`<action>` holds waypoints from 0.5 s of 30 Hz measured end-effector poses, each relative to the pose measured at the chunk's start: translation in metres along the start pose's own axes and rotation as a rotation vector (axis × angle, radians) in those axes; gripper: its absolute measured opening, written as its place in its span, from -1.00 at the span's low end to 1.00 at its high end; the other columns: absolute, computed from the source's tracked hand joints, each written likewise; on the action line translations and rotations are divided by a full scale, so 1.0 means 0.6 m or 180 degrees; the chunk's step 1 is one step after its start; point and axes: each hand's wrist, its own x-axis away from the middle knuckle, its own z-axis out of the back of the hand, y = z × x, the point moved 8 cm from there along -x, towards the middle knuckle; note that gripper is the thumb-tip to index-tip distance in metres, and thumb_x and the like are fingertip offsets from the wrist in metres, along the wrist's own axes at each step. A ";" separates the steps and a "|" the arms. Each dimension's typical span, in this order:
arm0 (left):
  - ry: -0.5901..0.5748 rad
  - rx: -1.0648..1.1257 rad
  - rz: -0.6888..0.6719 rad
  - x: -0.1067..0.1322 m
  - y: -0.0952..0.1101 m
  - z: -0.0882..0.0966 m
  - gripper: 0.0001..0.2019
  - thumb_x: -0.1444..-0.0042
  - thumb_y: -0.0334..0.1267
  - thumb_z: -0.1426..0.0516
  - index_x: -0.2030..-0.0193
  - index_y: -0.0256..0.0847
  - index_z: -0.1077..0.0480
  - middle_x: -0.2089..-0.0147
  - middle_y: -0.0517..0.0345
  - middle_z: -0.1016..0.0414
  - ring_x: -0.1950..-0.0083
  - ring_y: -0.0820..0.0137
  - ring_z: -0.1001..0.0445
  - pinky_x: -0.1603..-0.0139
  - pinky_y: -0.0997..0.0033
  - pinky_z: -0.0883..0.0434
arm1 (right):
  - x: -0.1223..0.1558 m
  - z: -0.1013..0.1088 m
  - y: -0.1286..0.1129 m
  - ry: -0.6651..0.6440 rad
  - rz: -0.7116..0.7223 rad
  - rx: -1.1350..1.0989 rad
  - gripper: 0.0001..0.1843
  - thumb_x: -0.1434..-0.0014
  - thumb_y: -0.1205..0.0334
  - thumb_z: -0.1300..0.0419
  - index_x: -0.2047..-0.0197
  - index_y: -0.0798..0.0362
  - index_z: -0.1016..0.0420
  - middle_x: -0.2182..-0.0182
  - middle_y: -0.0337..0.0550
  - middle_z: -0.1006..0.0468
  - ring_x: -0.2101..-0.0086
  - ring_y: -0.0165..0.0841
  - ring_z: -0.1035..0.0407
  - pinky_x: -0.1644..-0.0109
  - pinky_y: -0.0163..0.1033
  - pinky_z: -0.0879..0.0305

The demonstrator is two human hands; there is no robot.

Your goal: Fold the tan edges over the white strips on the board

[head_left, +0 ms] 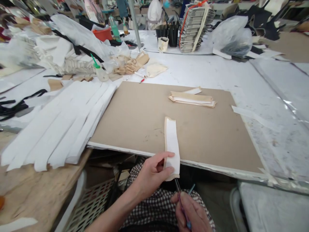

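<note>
A narrow white strip with a tan backing (pixel 172 141) lies over the near edge of a brown cardboard board (pixel 135 119). My left hand (pixel 151 175) pinches the strip's lower end between thumb and fingers. Below it, over my checkered lap, my right hand (pixel 191 214) is closed around a thin tool with a blue handle (pixel 181 201), whose tip points up toward the strip's bottom edge. A small stack of similar tan and white strips (pixel 191 98) rests farther back on the board.
Long white strips (pixel 60 125) fan out left of the board. A glue bottle with a green nozzle (pixel 99 71), tan pieces (pixel 129 66), heaped white material (pixel 48 51), a tied stack of sheets (pixel 194 27) and a plastic bag (pixel 231 37) lie beyond. A white mesh basket (pixel 93 206) stands under the table.
</note>
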 end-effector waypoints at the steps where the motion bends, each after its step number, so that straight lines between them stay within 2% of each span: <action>1: 0.0005 -0.0020 0.0002 0.001 0.000 0.000 -0.61 -0.01 -0.29 -0.26 -0.03 -0.26 -0.44 0.29 0.17 -0.47 0.33 0.47 -0.38 0.32 0.55 -0.35 | -0.002 -0.002 -0.001 -0.0041 -0.0008 -0.0039 -0.33 0.03 -0.46 -0.18 0.38 0.07 -0.41 0.68 -0.44 -0.13 0.71 -0.62 0.14 0.64 -0.41 0.27; 6: 0.0015 -0.0123 -0.0001 0.003 0.001 -0.001 -0.62 -0.04 -0.28 -0.24 -0.04 -0.24 -0.45 0.23 0.12 -0.49 0.29 0.43 -0.40 0.27 0.50 -0.40 | -0.010 -0.009 0.001 -0.0194 -0.0029 -0.0168 -0.37 0.00 -0.43 -0.19 0.37 0.06 -0.37 0.71 -0.49 -0.11 0.74 -0.63 0.15 0.67 -0.42 0.25; 15: 0.0046 -0.0297 -0.0076 0.004 0.002 0.002 -0.63 -0.05 -0.30 -0.23 -0.04 -0.22 -0.46 0.26 0.15 -0.47 0.33 0.46 -0.37 0.29 0.52 -0.39 | -0.009 -0.009 0.000 -0.0127 -0.0009 -0.0239 -0.37 0.00 -0.40 -0.22 0.38 0.07 -0.37 0.71 -0.50 -0.09 0.75 -0.67 0.16 0.69 -0.45 0.25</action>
